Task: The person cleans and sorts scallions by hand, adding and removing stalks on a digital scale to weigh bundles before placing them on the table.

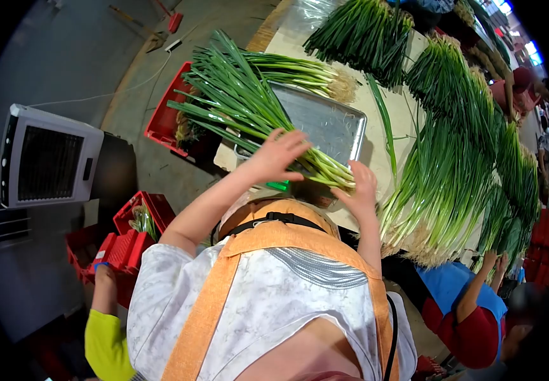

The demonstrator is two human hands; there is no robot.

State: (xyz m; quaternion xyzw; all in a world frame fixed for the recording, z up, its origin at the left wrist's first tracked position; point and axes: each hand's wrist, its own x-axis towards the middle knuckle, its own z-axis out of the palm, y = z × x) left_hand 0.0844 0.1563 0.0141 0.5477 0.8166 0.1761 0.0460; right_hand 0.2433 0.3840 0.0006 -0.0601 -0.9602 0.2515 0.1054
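A bunch of green onions (255, 105) lies slantwise over a metal tray (341, 117), its leaves at the upper left and its pale stems toward me. My left hand (279, 155) rests on the stems around mid-bunch, its fingers spread. At the stem ends is my right hand (360, 189), its thumb and fingers around the tips of the stems. Behind, a second bunch with roots (342, 86) lies across the tray's far edge. Loose leaves (385, 127) lie on the table right of the tray.
Large piles of green onions (446, 159) cover the table's right side. Red crates (166, 120) stand at the left, near a white air cooler (55, 155). A person in a yellow sleeve (106, 343) is at lower left; another in red and blue (471, 317) is at lower right.
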